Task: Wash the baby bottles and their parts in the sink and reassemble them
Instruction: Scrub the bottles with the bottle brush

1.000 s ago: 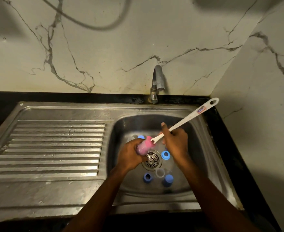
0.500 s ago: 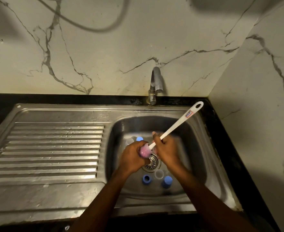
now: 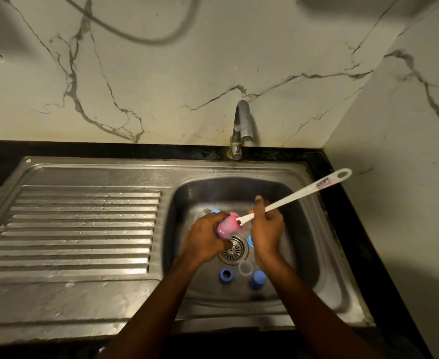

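The likeliest slip here is the wet bottle (image 3: 221,231) twisting or shooting out of the grip as the brush (image 3: 303,194) is worked in it. It looks clear and slick, and a hard push on the long handle could knock it down onto the drain strainer (image 3: 234,251) just below. The handle sticks out far toward the upper right of the frame, so a careless swing might clip the rim of the sink (image 3: 303,255) or flick suds about. The loose parts low in the basin, a blue ring (image 3: 226,275), a clear part (image 3: 245,268) and a blue cap (image 3: 257,279), lie near both wrists and could be nudged around. The left hand (image 3: 208,237), at centre frame, has its fingers curled tightly round the bottle, which hides most of it. The pink sponge head (image 3: 232,219) pokes from the bottle's mouth. The right hand (image 3: 266,229), just beside it, is closed round the lower handle with the thumb raised along it. The two hands are near but not touching, above the drain. No water shows at the tap (image 3: 241,125).
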